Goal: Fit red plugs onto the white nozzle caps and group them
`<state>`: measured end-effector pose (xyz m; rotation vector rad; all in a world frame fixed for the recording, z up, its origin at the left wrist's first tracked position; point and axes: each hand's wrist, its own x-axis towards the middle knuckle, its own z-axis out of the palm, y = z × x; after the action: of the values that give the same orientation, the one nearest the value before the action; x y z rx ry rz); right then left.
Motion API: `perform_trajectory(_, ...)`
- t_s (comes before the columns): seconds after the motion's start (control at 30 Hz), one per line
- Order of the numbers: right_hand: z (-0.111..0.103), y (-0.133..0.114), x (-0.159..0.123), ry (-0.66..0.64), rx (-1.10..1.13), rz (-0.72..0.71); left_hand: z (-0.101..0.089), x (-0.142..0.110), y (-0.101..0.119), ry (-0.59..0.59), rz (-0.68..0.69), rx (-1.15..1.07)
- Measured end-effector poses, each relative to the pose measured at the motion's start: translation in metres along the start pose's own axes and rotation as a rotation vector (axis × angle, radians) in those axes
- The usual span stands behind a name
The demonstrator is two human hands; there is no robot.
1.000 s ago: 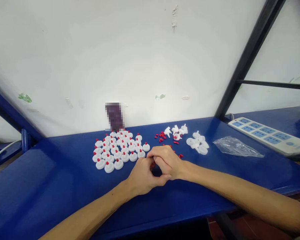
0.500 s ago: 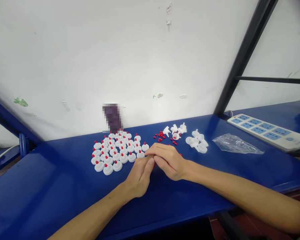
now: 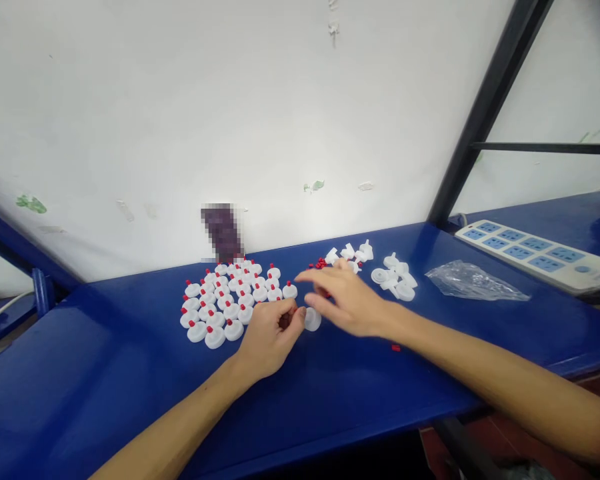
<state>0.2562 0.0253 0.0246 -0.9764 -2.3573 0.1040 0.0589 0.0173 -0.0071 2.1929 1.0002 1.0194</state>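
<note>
My left hand [image 3: 267, 337] is closed, with thumb and forefinger pinched on the edge of a white round plastic cap [image 3: 313, 319]. The cap's flat face is partly visible, and its far side is hidden. Just above and to the right, my right hand [image 3: 347, 300] hovers with fingers apart and nothing between them. Small red tips [image 3: 321, 263] lie beyond my right hand, partly covered by it. Left of my hands stand many white caps with red tips [image 3: 215, 337], packed close together on the blue table [image 3: 300, 413].
White caps without red tips [image 3: 405, 290] lie in loose groups at the right. One red tip [image 3: 396, 347] lies near my right forearm. Farther right are a clear plastic bag [image 3: 473, 280] and a power strip [image 3: 535, 253]. A pixelated dark rectangle [image 3: 223, 230] stands against the wall.
My hands were together, hiding what they held. They have come apart: the right has lifted away with fingers spread, while the left keeps the white cap, now in sight.
</note>
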Motion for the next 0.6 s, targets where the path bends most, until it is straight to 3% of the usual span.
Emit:
perform_trajectory(0.1, -0.015, 0.030, 0.006, -0.084, -0.301, 0.325, -0.004, -0.002, -0.002, -0.051, 0.096, 0.438)
perform_trajectory(0.17, -0.023, 0.051, 0.007, -0.183, -0.373, 0.448, -0.004, -0.003, -0.004, -0.096, 0.083, 0.559)
perform_trajectory(0.3, -0.032, 0.081, 0.004, -0.249, -0.415, 0.557, -0.002, -0.002, -0.009, -0.092, 0.011, 0.605)
perform_trajectory(0.47, -0.029, 0.090, 0.000, -0.270, -0.488, 0.648, -0.003, 0.000, -0.009, 0.081, -0.066, 0.627)
perform_trajectory(0.6, -0.026, 0.086, 0.002, -0.284, -0.512, 0.650, 0.004, -0.010, 0.002, 0.060, 0.116, 0.528)
